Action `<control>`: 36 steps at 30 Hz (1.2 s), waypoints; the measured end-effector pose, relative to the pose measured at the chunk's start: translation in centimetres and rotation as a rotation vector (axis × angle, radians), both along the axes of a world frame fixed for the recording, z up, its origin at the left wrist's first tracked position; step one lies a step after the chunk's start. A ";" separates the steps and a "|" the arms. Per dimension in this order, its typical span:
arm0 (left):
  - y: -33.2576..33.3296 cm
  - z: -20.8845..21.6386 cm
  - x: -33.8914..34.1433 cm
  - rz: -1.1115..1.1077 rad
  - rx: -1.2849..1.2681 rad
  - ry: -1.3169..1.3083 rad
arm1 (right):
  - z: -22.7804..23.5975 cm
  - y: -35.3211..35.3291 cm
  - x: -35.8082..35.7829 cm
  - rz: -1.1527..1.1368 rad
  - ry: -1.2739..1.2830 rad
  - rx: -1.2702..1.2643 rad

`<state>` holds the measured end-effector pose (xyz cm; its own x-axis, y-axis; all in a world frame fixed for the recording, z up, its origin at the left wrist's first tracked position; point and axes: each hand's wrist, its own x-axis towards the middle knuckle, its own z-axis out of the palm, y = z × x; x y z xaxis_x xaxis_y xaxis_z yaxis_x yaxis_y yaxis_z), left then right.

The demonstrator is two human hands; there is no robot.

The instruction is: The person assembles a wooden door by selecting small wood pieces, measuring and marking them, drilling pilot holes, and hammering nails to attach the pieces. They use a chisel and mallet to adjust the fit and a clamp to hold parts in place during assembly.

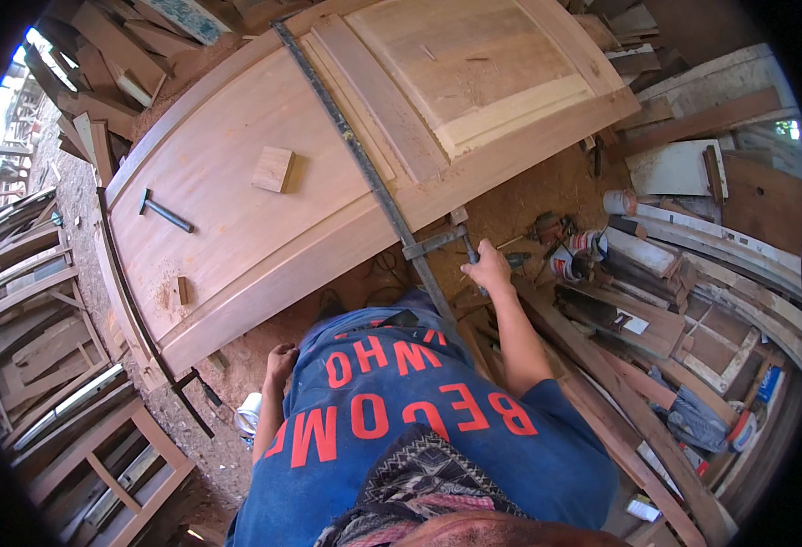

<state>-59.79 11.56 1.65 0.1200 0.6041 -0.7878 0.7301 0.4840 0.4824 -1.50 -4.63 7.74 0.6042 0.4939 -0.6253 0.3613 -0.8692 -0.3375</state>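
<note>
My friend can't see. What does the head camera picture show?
A person's right hand grips the handle of a long metal bar clamp stretched across a big wooden door lying flat. The left hand hangs by the door's near edge. A hammer and small wood block lie on the door.

A woodworking shop is showing here: a large unfinished wooden door [328, 173] is lying clamped by a long bar clamp [365, 169], sawdust is covering the ground, and scrap planks [683, 264] are lying piled all around.
</note>
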 end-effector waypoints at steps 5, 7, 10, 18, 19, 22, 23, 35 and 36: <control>1.4 2.0 1.6 0.101 -0.078 -0.028 | -3.4 -2.3 -2.4 -0.007 -0.352 0.160; 1.2 2.0 0.9 0.094 -0.087 -0.007 | -4.2 -3.0 0.9 -0.205 0.223 0.144; 1.3 2.0 1.4 0.026 -0.089 0.031 | -3.3 -3.4 2.4 -0.246 0.411 0.205; 1.1 0.5 2.1 0.097 -0.165 -0.009 | -0.8 -0.4 -1.2 -0.071 -0.145 0.056; 1.3 0.4 2.2 0.070 -0.150 -0.013 | -0.5 -0.7 -1.4 -0.082 -0.145 0.089; 0.8 -0.4 2.2 0.030 -0.148 -0.030 | 1.2 -0.1 -1.5 -0.033 -0.114 0.066; 0.5 -0.5 2.2 0.038 -0.173 -0.036 | 0.0 -0.5 -1.3 -0.067 -0.077 0.096; -1.8 -0.9 3.4 0.093 -0.289 0.037 | -0.2 1.3 0.3 -0.011 -0.091 0.147; -2.0 -1.0 3.3 0.120 -0.294 0.015 | -0.3 1.4 0.1 -0.004 -0.106 0.109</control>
<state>-56.44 9.58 0.65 0.0493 0.3592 -0.9320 0.6654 0.6841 0.2988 -1.35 -3.22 7.46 0.6661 0.5530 -0.5005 0.3966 -0.8309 -0.3902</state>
